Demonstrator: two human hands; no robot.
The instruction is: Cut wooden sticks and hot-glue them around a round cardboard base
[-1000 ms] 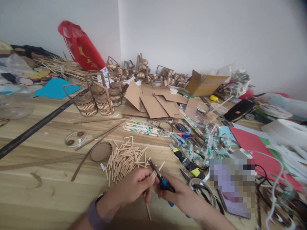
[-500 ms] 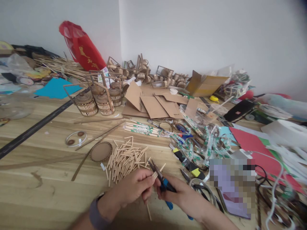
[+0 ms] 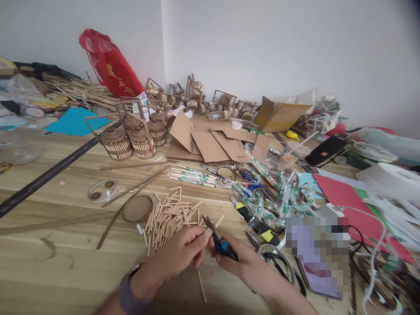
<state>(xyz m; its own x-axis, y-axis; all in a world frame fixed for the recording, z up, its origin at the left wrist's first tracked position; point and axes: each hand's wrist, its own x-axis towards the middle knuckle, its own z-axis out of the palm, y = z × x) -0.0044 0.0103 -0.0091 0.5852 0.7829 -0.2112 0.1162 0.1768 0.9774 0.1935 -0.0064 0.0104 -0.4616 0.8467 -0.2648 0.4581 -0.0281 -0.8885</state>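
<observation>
Pinched in the fingers of my left hand (image 3: pixel 185 250) are a few thin wooden sticks (image 3: pixel 208 232), their ends up against the blades of the scissors (image 3: pixel 213 228). My right hand (image 3: pixel 243 262) is closed round the black and blue scissor handles. Just beyond my hands lies a loose pile of short cut sticks (image 3: pixel 170 218). A round brown cardboard disc (image 3: pixel 137 208) with a raised rim sits left of the pile. One lone stick (image 3: pixel 201 286) lies on the table below my hands.
Small lidded baskets (image 3: pixel 116 142) with tall handles stand at the back left. Cardboard sheets (image 3: pixel 211 146) lie at the back middle. To the right are torn plastic wrappers (image 3: pixel 285 197), a black and yellow utility knife (image 3: pixel 254 221), a phone (image 3: pixel 318 280), cables and red paper (image 3: pixel 341 197).
My right hand has squeezed the scissors, whose blades and handles look closer together. My left hand keeps its hold on the sticks, shifting slightly.
</observation>
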